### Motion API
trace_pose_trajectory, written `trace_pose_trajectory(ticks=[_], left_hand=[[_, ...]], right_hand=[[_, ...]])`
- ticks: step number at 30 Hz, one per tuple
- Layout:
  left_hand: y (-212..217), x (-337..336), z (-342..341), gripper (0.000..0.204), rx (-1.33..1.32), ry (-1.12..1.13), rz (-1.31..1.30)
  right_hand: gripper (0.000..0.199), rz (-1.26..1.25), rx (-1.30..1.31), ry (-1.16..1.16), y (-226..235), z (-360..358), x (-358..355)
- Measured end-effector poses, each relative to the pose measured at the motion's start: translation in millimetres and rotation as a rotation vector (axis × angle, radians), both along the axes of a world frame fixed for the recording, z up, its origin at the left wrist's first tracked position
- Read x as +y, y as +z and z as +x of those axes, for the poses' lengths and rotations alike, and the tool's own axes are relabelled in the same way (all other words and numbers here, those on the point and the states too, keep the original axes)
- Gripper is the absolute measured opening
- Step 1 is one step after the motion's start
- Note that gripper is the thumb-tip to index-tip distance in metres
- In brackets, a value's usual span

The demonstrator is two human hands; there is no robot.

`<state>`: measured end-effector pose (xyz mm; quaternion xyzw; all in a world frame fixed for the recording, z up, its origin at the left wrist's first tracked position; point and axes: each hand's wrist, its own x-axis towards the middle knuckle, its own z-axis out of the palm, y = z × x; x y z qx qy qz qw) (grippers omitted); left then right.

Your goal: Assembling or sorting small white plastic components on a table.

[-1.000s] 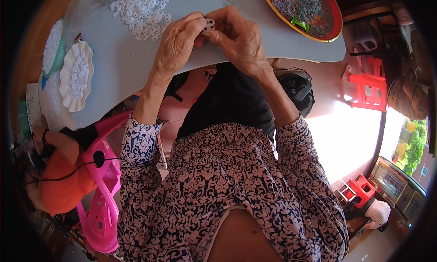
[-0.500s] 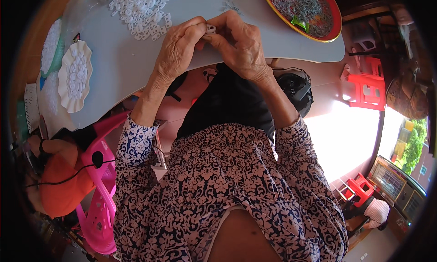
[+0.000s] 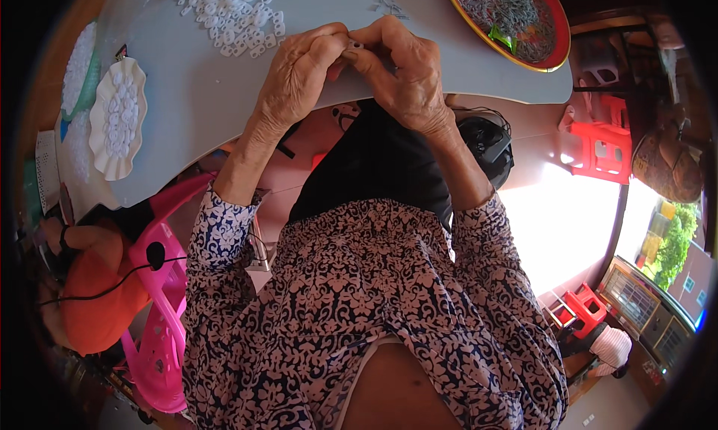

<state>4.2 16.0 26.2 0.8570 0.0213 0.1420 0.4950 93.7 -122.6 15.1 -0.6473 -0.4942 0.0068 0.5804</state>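
Over the near edge of the table [image 3: 194, 101], both hands meet fingertip to fingertip. Between thumb and forefinger my right hand [image 3: 407, 78] pinches a small white plastic piece with holes [image 3: 355, 46]. My left hand [image 3: 303, 75] is closed against the same piece from the other side, its fingertips partly hidden. Just beyond the left hand lies a loose pile of similar white pieces [image 3: 235, 15]. A few thin grey metal bits [image 3: 389, 5] lie on the table beyond the right hand.
At the right stands a red tray with a yellow rim [image 3: 564, 37], heaped with grey metal bits [image 3: 508, 7] and a green wrapper [image 3: 502, 38]. A wavy white dish [image 3: 97, 142] of white pieces is at left. A person in orange [image 3: 105, 303] sits near a pink chair [image 3: 161, 348].
Both hands stay together; the white piece now shows less between the fingertips and looks turned. The whole view has shifted slightly.
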Motion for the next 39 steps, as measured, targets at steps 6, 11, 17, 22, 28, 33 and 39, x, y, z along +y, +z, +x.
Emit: trace_pose_trajectory(ticks=[6, 11, 17, 22, 28, 33, 39], left_hand=[[-4, 0, 4, 0.030, -0.063, 0.018, -0.037], [-4, -4, 6, 0.030, -0.020, 0.046, -0.236], [-2, -8, -3, 0.025, -0.076, 0.071, -0.174], [-10, -11, -13, 0.019, -0.192, 0.145, -0.253], [-20, -14, -10, 0.019, -0.159, 0.167, -0.474], [-13, -17, -14, 0.018, -0.155, 0.211, -0.536], [-16, -19, -13, 0.017, -0.213, 0.220, -0.513]], right_hand=[[0.011, -0.021, 0.213, 0.068, 1, 2, 2], [0.012, -0.009, 0.289, 0.068, -1, 6, 0], [0.013, -0.040, 0.572, 0.102, -1, 7, 1], [0.011, 0.027, 0.122, -0.132, 42, 83, 18], [0.012, -0.002, -0.489, -0.556, 93, 233, 46], [0.010, -0.130, -0.616, -0.254, 79, 159, 81], [0.015, -0.301, -0.553, 0.121, 16, 103, 118]])
